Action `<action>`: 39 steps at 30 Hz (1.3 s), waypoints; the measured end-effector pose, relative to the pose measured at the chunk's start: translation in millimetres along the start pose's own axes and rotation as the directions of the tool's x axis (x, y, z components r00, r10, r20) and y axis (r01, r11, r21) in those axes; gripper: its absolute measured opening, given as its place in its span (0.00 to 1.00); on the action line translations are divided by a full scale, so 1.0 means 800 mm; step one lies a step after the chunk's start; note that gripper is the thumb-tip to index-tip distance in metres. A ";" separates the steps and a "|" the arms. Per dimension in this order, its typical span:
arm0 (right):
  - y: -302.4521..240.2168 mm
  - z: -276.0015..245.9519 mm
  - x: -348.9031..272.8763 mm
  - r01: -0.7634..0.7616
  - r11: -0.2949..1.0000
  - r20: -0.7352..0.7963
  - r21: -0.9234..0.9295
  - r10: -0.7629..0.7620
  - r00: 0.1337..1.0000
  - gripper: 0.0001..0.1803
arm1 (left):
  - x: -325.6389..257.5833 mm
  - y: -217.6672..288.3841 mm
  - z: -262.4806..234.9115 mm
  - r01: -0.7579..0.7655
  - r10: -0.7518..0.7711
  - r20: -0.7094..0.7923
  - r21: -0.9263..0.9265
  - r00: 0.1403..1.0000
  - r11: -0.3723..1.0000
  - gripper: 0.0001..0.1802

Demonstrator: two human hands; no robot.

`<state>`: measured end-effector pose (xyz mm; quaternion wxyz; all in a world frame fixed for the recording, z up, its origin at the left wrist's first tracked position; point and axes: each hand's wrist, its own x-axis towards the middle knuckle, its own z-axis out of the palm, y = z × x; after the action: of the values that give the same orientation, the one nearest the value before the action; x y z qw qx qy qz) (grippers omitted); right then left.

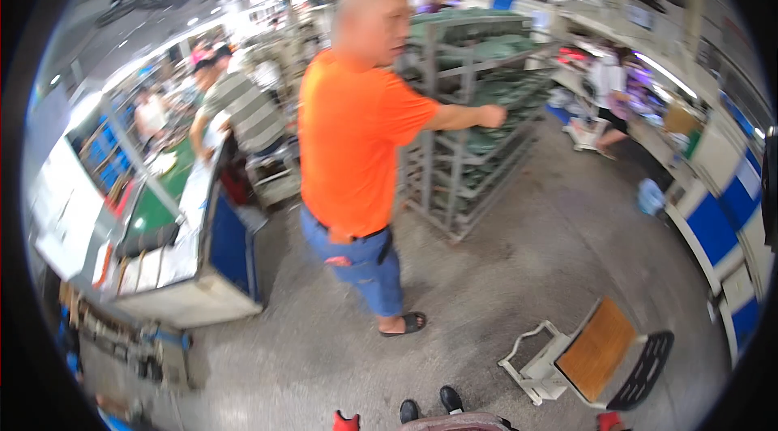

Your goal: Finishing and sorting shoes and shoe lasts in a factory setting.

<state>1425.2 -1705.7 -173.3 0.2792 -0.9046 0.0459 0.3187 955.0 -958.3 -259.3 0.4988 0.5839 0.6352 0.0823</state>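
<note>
Neither of my hands shows clearly; no fingers can be made out. At the lower edge, a small red piece (346, 420) shows left of my body and another red piece (609, 421) shows to the right. What they are, I cannot tell. Below the middle are the toes of my black shoes (429, 407) on the grey floor. In front of me a person in an orange shirt (356, 139) stretches an arm toward a tall metal rack (438, 90). Green pieces (494, 94) lie on its several tiers; whether the hand touches the rack is unclear.
A chair with a wooden seat (598, 348) and black back stands at the near right. On the left is a workbench with a green top (166, 188) and a person in a striped shirt (254, 111). Blue-and-white cabinets (709, 224) line the right side.
</note>
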 end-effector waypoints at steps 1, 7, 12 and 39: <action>-0.053 0.045 0.042 -0.123 0.939 0.196 0.320 0.061 0.979 0.15 | -0.024 -0.028 -0.020 0.219 -0.250 -0.136 -0.210 0.959 0.953 0.17; -0.453 0.246 0.155 -0.032 0.969 0.726 0.245 -0.161 0.668 0.08 | -0.282 -0.120 -0.225 0.484 -0.400 -0.831 -0.186 0.387 0.855 0.56; -0.618 0.358 0.177 0.482 0.875 0.785 0.030 -0.320 0.531 0.13 | -0.634 -0.078 -0.379 0.274 -0.444 -0.768 -0.599 -0.461 0.752 0.58; -0.523 0.319 0.085 0.416 0.902 0.694 -0.113 -0.229 0.683 0.18 | -0.313 -0.105 -0.264 -0.014 -0.557 -0.823 -0.561 0.111 0.827 0.31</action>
<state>1447.6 -1211.6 -178.5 0.2073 -0.7525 -0.2606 0.5682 700.5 -1089.6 -79.4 0.0951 0.1300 0.8632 0.4784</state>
